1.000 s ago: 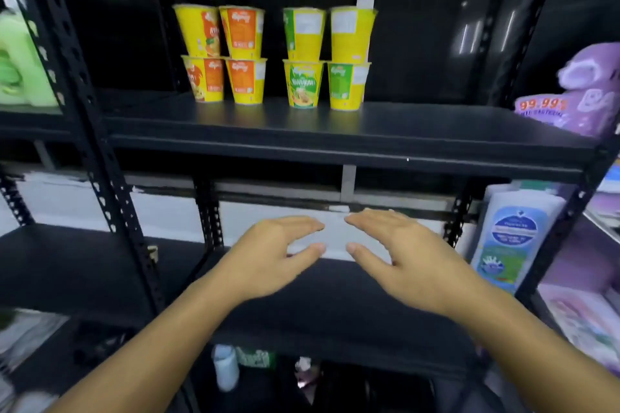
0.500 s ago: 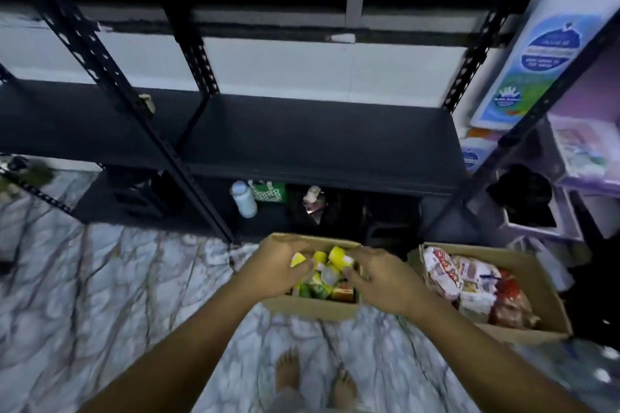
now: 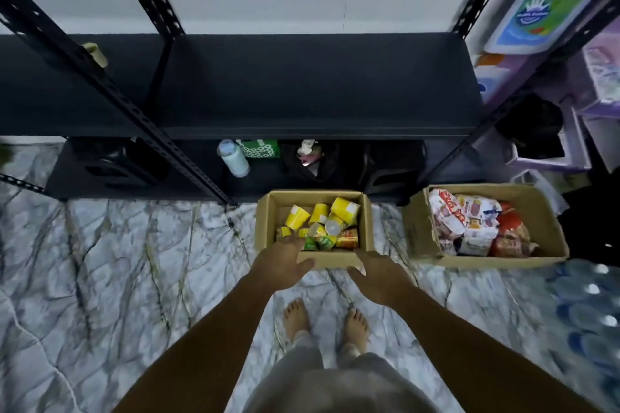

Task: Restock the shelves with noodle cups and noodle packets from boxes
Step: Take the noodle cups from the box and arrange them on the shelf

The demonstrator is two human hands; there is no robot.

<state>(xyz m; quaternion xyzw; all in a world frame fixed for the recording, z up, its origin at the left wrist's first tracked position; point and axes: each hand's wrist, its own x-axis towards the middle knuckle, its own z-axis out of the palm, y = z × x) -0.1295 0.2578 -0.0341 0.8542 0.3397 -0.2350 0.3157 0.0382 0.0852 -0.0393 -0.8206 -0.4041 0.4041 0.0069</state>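
Bare feet (image 3: 295, 318) stand on a veined, marble-patterned floor (image 3: 100, 261). Above them the left hand (image 3: 281, 265) and right hand (image 3: 379, 278) hang open with fingers spread, holding nothing, at the near rim of a square cardboard box (image 3: 265, 221). Inside lie tumbled yellow and green noodle cups (image 3: 345, 209), tapered and glossy, their print too blurred to read. Just right is a second cardboard box (image 3: 416, 231) of crinkly red-and-white noodle packets (image 3: 469, 225). Beyond both is a matte black metal shelf (image 3: 302, 84).
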